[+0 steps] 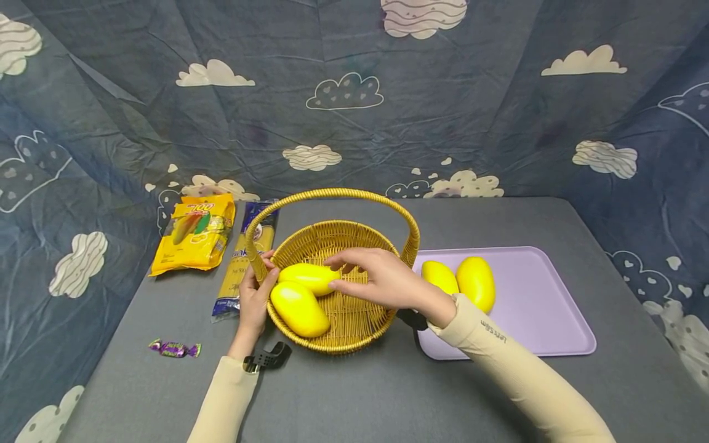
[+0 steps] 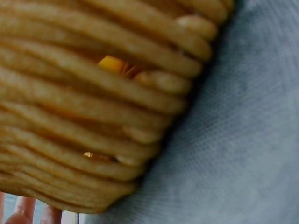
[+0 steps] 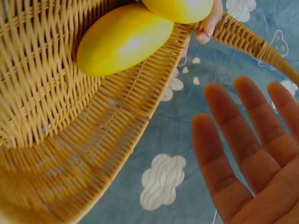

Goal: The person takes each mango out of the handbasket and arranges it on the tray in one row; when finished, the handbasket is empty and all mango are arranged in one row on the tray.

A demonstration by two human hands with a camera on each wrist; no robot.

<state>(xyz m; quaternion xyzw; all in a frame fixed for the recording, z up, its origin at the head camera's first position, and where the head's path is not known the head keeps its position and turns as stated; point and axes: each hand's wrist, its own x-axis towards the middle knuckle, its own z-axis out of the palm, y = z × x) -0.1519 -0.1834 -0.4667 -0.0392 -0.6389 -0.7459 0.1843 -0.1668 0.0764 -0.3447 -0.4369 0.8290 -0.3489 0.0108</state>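
A golden wicker basket (image 1: 354,335) with a tall arched handle (image 1: 332,193) stands in the middle of the table. Two yellow mangoes, a front one (image 1: 300,309) and a rear one (image 1: 308,279), lie against each other in its left half. My left hand (image 1: 256,303) grips the basket's left rim at the foot of the handle. Over the basket, my right hand (image 1: 382,280) has loosely extended fingers and holds nothing; its fingertips overlap the right end of the rear mango in the head view. The right wrist view shows that palm bare, with the fingers apart.
On the right, a lilac tray (image 1: 543,307) carries two more mangoes (image 1: 476,285), one partly behind my right wrist. A yellow snack bag (image 1: 196,234) and a pasta packet (image 1: 235,277) lie at left. A purple wrapped candy (image 1: 174,349) lies nearer the front.
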